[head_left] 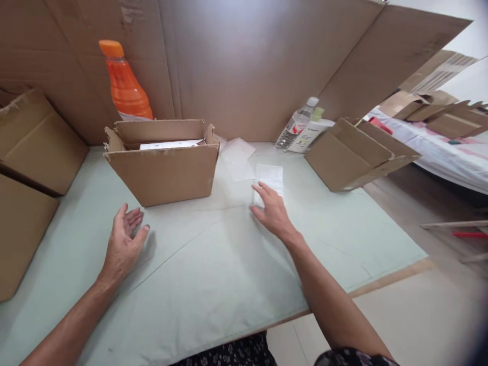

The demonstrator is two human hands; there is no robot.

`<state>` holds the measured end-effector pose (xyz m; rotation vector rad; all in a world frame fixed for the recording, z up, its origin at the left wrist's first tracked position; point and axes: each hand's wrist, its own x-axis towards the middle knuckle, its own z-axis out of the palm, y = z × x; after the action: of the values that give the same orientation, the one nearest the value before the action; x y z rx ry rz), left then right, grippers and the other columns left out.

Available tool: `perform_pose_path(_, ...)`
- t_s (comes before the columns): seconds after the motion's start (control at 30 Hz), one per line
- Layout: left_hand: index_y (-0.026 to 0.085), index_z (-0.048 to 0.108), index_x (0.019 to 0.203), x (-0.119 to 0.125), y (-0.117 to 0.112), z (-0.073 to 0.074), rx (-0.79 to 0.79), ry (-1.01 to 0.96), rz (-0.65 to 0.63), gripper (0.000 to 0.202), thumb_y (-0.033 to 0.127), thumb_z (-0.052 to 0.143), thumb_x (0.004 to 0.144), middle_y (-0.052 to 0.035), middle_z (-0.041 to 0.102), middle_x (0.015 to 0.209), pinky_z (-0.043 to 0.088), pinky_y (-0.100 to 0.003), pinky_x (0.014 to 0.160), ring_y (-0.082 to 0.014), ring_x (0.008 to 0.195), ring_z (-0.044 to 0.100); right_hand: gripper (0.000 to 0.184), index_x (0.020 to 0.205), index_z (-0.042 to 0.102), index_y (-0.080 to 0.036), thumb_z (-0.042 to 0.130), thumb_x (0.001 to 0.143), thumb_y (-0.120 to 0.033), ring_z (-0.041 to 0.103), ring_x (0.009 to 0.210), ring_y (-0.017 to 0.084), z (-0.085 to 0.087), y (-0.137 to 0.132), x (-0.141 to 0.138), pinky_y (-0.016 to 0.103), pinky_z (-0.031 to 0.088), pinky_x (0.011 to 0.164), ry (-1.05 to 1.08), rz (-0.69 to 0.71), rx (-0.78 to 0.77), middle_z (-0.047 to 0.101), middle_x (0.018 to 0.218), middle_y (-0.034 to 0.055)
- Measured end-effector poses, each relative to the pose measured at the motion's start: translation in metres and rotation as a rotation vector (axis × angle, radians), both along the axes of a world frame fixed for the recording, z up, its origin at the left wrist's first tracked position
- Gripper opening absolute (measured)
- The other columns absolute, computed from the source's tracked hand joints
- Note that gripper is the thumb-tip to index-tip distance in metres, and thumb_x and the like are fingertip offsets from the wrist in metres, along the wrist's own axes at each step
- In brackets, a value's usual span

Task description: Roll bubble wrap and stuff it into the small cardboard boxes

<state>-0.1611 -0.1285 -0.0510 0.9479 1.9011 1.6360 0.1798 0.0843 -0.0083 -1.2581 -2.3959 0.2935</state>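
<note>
My right hand [271,211] lies flat with fingers stretched out on the near end of a small clear plastic bag [270,177] on the pale green sheet [213,274]. My left hand [124,241] rests on its edge on the sheet, fingers loosely curled and apart, holding nothing, just in front of an open cardboard box [168,170]. Inside that box something white [171,145] shows. More clear plastic bags [238,152] lie beside the box's right end.
A tall cardboard screen [247,61] stands behind. An orange bottle [124,84] rises behind the box. A clear water bottle [295,126] and a white pouch [310,134] stand at the back right, beside a tipped empty box [354,155]. Stacked boxes [26,173] line the left.
</note>
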Motion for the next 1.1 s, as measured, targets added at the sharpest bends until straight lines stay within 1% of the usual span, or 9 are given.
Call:
perform_pose_path(0.1,0.026,0.037,0.155,0.026,-0.024,-0.002,-0.054,0.025,-0.073,0.079,0.035,0.073,0.085,-0.0162,0.052,0.151,0.037,-0.055,0.124,-0.0316,0.144,0.051,0.042,0.125,0.069,-0.018,0.062,0.084,-0.022,0.057,0.131,0.039,0.003,0.002,0.039,0.060,0.046,0.105,-0.089,-0.162,-0.003,0.064,0.140,0.0183)
perform_pose_path(0.2,0.024,0.052,0.144,0.052,-0.037,0.001,-0.154,0.021,-0.174,0.061,0.041,0.070,0.088,-0.0148,0.054,0.151,0.038,-0.057,0.123,-0.0333,0.142,0.053,0.027,0.101,0.075,-0.017,0.050,0.091,-0.020,0.069,0.109,0.034,0.006,-0.011,0.038,0.054,0.053,0.096,-0.046,-0.190,-0.032,0.076,0.112,0.0163)
perform_pose_path(0.37,0.019,0.055,0.139,0.082,-0.039,0.017,-0.160,-0.122,-0.315,0.060,0.049,0.067,0.089,-0.0173,0.060,0.143,0.049,-0.052,0.115,-0.0317,0.132,0.061,0.025,0.106,0.074,-0.021,0.055,0.097,-0.034,0.074,0.082,0.019,0.028,-0.079,-0.009,0.035,0.060,0.079,0.224,0.031,-0.232,0.078,0.102,0.0066)
perform_pose_path(0.47,0.018,0.048,0.143,0.084,-0.037,0.033,-0.106,-0.190,-0.233,0.069,0.049,0.070,0.086,-0.0193,0.058,0.145,0.052,-0.051,0.110,-0.0307,0.128,0.064,0.036,0.120,0.069,-0.020,0.065,0.093,-0.045,0.074,0.079,0.018,0.051,-0.117,-0.025,0.032,0.061,0.070,0.564,0.194,-0.557,0.076,0.110,0.0076)
perform_pose_path(0.53,0.018,0.047,0.144,0.078,-0.038,0.042,-0.093,-0.180,-0.163,0.070,0.049,0.070,0.086,-0.0192,0.057,0.146,0.052,-0.050,0.110,-0.0306,0.129,0.063,0.038,0.118,0.070,-0.020,0.066,0.093,-0.048,0.074,0.082,0.018,0.062,-0.126,-0.024,0.033,0.062,0.071,0.651,0.204,-0.635,0.076,0.111,0.0076)
perform_pose_path(0.7,0.019,0.060,0.134,0.063,-0.053,0.049,-0.186,0.000,-0.108,0.054,0.048,0.065,0.088,-0.0143,0.065,0.138,0.053,-0.047,0.106,-0.0300,0.126,0.063,0.024,0.105,0.075,-0.022,0.062,0.096,-0.038,0.072,0.094,0.021,0.048,-0.101,-0.013,0.037,0.059,0.082,0.402,0.126,-0.451,0.077,0.107,0.0058)
perform_pose_path(0.83,0.020,0.067,0.122,0.071,-0.060,0.043,-0.255,0.283,-0.249,0.039,0.040,0.063,0.089,-0.0099,0.073,0.117,0.057,-0.044,0.094,-0.0261,0.107,0.069,0.034,0.123,0.071,-0.024,0.060,0.092,-0.031,0.064,0.115,0.029,0.018,-0.068,-0.024,0.044,0.055,0.091,0.116,0.130,-0.229,0.073,0.125,0.0087)
perform_pose_path(0.93,0.020,0.067,0.121,0.083,-0.056,0.035,-0.222,0.511,-0.328,0.035,0.036,0.061,0.091,-0.0086,0.073,0.108,0.057,-0.044,0.089,-0.0252,0.099,0.069,0.030,0.115,0.075,-0.022,0.061,0.089,-0.027,0.065,0.107,0.031,0.003,-0.055,-0.036,0.048,0.050,0.095,-0.083,0.126,-0.161,0.075,0.111,0.0102)
perform_pose_path(1.1,0.018,0.064,0.125,0.095,-0.044,0.024,-0.234,0.696,-0.324,0.036,0.022,0.059,0.089,-0.0075,0.073,0.099,0.057,-0.043,0.083,-0.0239,0.090,0.067,0.014,0.092,0.073,-0.022,0.060,0.090,-0.021,0.068,0.103,0.030,0.000,-0.062,-0.037,0.048,0.049,0.094,0.016,0.124,-0.116,0.076,0.105,0.0090)
